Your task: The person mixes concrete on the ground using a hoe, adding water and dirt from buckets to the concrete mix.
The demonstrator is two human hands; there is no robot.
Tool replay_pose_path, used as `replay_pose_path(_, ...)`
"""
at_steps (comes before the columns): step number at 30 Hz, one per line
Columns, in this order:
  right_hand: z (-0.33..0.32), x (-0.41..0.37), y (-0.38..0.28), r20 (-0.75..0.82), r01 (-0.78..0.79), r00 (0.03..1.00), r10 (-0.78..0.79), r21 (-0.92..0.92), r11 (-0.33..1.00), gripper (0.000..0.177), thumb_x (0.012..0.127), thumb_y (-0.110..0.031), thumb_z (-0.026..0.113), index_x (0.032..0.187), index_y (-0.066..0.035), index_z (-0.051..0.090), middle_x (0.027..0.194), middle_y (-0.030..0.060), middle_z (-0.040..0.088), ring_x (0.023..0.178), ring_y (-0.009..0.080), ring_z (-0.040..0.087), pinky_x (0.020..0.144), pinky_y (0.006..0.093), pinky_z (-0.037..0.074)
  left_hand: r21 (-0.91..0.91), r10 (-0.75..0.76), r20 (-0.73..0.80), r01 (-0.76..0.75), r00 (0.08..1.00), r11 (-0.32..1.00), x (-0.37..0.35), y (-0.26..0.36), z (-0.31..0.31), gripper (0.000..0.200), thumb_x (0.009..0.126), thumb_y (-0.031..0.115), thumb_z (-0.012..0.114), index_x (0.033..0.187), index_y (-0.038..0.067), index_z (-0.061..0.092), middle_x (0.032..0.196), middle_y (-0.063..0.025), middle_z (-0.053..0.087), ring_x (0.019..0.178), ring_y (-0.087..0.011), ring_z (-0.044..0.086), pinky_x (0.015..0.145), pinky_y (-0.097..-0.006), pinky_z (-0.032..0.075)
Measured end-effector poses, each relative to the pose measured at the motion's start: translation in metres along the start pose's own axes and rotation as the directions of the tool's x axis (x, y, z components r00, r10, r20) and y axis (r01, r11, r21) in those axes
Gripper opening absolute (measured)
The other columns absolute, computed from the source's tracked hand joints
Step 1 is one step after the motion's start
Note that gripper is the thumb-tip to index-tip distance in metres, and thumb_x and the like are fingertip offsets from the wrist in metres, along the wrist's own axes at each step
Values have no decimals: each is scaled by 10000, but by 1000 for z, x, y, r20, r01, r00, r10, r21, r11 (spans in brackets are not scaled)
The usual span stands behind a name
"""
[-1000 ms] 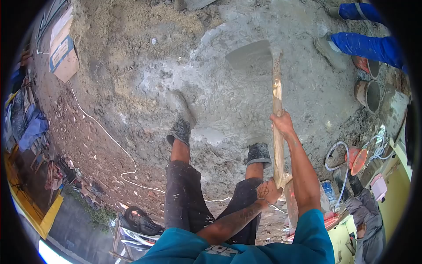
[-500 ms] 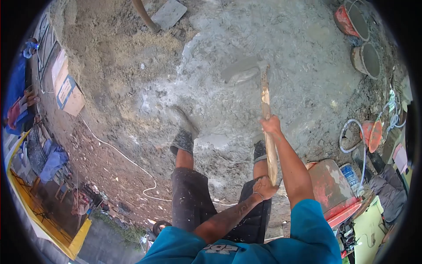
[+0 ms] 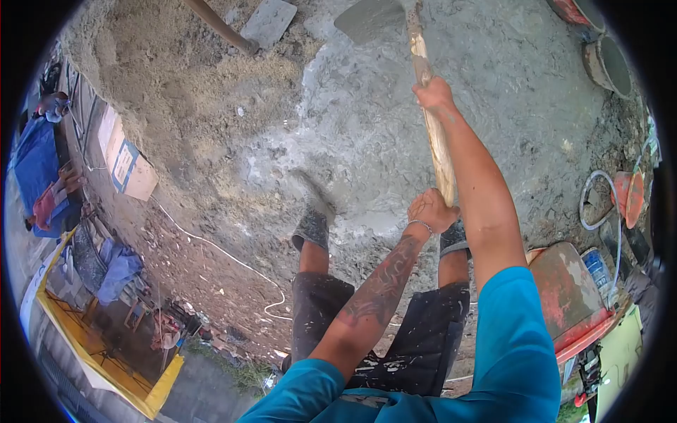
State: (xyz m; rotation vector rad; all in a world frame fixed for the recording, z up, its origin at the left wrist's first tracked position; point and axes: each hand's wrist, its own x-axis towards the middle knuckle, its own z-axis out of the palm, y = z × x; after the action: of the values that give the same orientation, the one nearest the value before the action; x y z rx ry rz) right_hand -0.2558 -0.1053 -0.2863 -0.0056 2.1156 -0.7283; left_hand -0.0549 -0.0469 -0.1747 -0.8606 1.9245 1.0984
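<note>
A hoe with a wooden handle (image 3: 438,151) is held in both hands, its broad grey blade (image 3: 370,21) over the wet cement at the top of the view. My left hand (image 3: 431,210), with a bracelet at the wrist, is closed round the handle's lower end. Farther up the handle, my right hand (image 3: 434,94) grips it below the blade. Grey wet cement (image 3: 508,106) spreads over the ground in front of me. My boots stand in its near edge, partly coated in grey.
Sandy soil (image 3: 190,92) lies left, with another tool's flat blade (image 3: 269,22) on it. A bucket (image 3: 608,67) stands upper right, a red wheelbarrow (image 3: 570,292) lower right, near a hose (image 3: 589,201). A white cord (image 3: 226,259) crosses the ground; a person (image 3: 53,201) is far left.
Both hands have moved the hoe forward and away from my body, so its blade is now near the top edge. The arms are stretched out farther, and the view has shifted slightly.
</note>
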Motion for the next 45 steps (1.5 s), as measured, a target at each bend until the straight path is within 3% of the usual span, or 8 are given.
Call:
replay_pose_path(8, 23, -139, 140, -42, -376, 925, 377, 11, 926, 484, 717, -271, 697, 1020, 82, 563, 975, 286, 613, 971, 404, 591, 821, 418, 483, 51, -45, 341, 29, 939, 998, -132, -35, 69, 476, 671, 379, 613, 937, -16, 597, 876, -213, 635, 872, -363, 617, 778, -421, 484)
replay_pose_path(9, 43, -156, 184, -215, -173, 962, 170, 6, 985, 266, 753, -156, 626, 852, 80, 553, 632, 153, 613, 514, 229, 620, 479, 347, 489, 59, -40, 361, 20, 932, 998, -151, -39, 70, 465, 669, 371, 611, 935, -11, 603, 859, -214, 638, 853, -368, 620, 772, -423, 487)
replay_pose_path(13, 21, -240, 177, -47, -303, 923, 381, 522, 798, 319, 746, -112, 627, 978, 54, 486, 657, 119, 570, 444, 159, 555, 415, 318, 456, 85, -25, 323, -3, 946, 996, -200, -62, 92, 474, 678, 344, 617, 1015, 12, 598, 821, -226, 644, 769, -375, 637, 709, -449, 504)
replay_pose_path(21, -40, -84, 93, -191, -39, 960, 207, 639, 769, 210, 776, -136, 618, 816, 53, 535, 601, 88, 561, 474, 170, 567, 433, 312, 451, 237, 107, 92, -126, 990, 963, -52, -28, 2, 399, 675, 301, 629, 951, 18, 571, 846, -196, 642, 778, -351, 633, 686, -423, 498)
replay_pose_path(24, -51, -38, 76, -173, -178, 938, 302, 505, 844, 348, 756, -247, 652, 793, 93, 587, 690, 204, 637, 602, 308, 647, 574, 370, 510, 391, 216, 110, -242, 970, 888, -39, -2, -39, 439, 663, 333, 639, 960, 16, 579, 883, -187, 637, 800, -347, 627, 699, -408, 495)
replay_pose_path(28, 10, -89, 136, -212, -287, 883, 419, 463, 839, 489, 723, -295, 676, 952, 121, 561, 809, 241, 647, 809, 390, 642, 716, 399, 523, 481, 21, 319, -181, 948, 858, -81, -11, -28, 470, 645, 386, 642, 932, 16, 611, 840, -194, 645, 820, -344, 630, 738, -411, 496)
replay_pose_path(34, 40, -252, 174, 40, -226, 872, 489, 917, 329, 309, 751, -89, 597, 969, 56, 433, 592, 86, 536, 441, 169, 551, 369, 309, 432, 668, -189, 302, -66, 935, 742, -194, -74, 29, 423, 665, 351, 640, 957, 47, 602, 813, -201, 652, 783, -377, 638, 743, -469, 496)
replay_pose_path(45, -193, -132, 290, -222, 26, 721, 657, 955, 294, 387, 746, -149, 636, 1001, 79, 454, 680, 130, 592, 499, 198, 592, 465, 328, 480, 753, 212, 343, -403, 915, 520, -26, 144, 79, 369, 664, 312, 632, 920, 51, 583, 747, -183, 645, 703, -356, 634, 666, -448, 493)
